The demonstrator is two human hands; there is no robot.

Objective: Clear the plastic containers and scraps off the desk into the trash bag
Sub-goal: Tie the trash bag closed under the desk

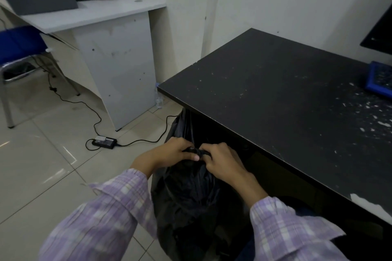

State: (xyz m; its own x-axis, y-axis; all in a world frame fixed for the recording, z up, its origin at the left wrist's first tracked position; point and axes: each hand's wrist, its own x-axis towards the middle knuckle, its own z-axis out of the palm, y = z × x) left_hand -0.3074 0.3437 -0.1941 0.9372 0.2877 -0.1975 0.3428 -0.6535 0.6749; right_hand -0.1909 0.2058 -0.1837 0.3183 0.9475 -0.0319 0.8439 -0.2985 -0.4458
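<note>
A black trash bag (188, 201) stands on the floor beside the left edge of the black desk (275, 91). Its neck is bunched into a twisted knot between my hands. My left hand (174, 152) grips the gathered plastic from the left, and my right hand (222, 161) grips it from the right, thumbs nearly touching. What is inside the bag is hidden. The desk top shows only pale flecks and chipped spots, densest at its right side. No plastic containers are visible on it.
A blue-framed tray (379, 79) sits at the desk's far right under a dark monitor corner (379, 34). A white desk (95, 12) with a grey box and a black bag stands at the back left. A power adapter (105, 141) and cables lie on the tiled floor, beside a blue chair (19, 48).
</note>
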